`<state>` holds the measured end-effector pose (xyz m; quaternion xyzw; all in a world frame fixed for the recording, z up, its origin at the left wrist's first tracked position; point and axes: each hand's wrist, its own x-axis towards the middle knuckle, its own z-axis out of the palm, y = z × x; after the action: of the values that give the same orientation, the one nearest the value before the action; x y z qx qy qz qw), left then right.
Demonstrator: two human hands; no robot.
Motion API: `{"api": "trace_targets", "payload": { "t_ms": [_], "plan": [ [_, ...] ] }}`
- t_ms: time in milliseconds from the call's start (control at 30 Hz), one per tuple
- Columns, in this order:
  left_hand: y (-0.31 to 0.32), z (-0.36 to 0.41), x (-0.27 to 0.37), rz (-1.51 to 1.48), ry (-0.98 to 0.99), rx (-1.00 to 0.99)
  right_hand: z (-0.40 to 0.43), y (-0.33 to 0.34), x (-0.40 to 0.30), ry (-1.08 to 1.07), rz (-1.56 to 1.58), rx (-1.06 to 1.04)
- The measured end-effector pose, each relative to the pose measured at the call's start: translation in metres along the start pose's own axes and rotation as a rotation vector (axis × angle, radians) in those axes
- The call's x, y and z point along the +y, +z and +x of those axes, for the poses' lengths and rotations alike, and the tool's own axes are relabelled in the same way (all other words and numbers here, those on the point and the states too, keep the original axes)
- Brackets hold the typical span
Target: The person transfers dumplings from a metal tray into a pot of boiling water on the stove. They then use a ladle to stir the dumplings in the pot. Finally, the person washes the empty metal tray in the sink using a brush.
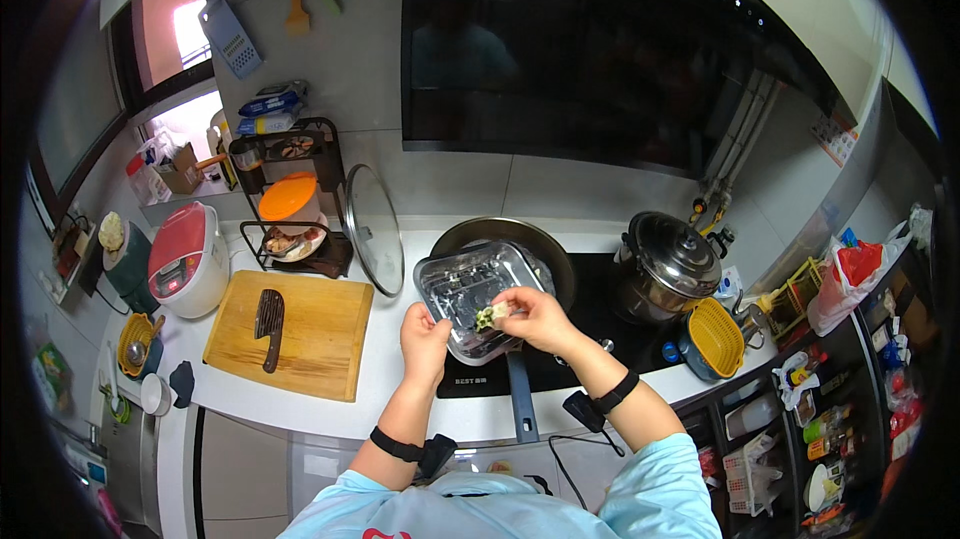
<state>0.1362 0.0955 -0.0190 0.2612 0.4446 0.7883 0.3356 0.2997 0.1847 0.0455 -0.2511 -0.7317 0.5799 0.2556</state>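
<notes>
My left hand (425, 344) grips the near left edge of a clear rectangular container (480, 276), which is tilted over a frying pan (502, 227). Between the fingers of my right hand (534, 317) is a small clump of pale and green food (489, 316), held over the container's inside. Bits of food cling to the container. The pan sits on the black cooktop (480, 383), its blue-grey handle (522, 396) pointing towards me. The container hides much of what is in the pan.
Left, a cleaver (270, 325) lies on a wooden cutting board (322, 344). A glass lid (375, 231) leans upright behind it, beside a black rack (334, 239). A lidded steel pot (664, 269) and a yellow basket in a blue bowl (712, 340) stand to the right.
</notes>
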Motion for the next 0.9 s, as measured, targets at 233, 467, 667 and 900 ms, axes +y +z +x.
{"api": "trace_targets", "payload": {
  "t_ms": [233, 467, 667, 900],
  "plan": [
    [-0.028, 0.014, 0.006, -0.019, 0.066, 0.122, 0.012, -0.06, 0.031, 0.219, 0.345, 0.253],
    [-0.05, 0.005, 0.033, -0.05, 0.12, 0.233, 0.066, -0.097, 0.115, 0.409, -0.085, 0.297],
    [-0.061, -0.006, 0.046, 0.002, 0.163, 0.281, 0.116, -0.106, 0.163, 0.274, -0.605, 0.532],
    [-0.07, -0.007, 0.049, -0.069, 0.151, 0.272, 0.09, -0.109, 0.109, 0.146, -0.352, 0.586]
  ]
}}
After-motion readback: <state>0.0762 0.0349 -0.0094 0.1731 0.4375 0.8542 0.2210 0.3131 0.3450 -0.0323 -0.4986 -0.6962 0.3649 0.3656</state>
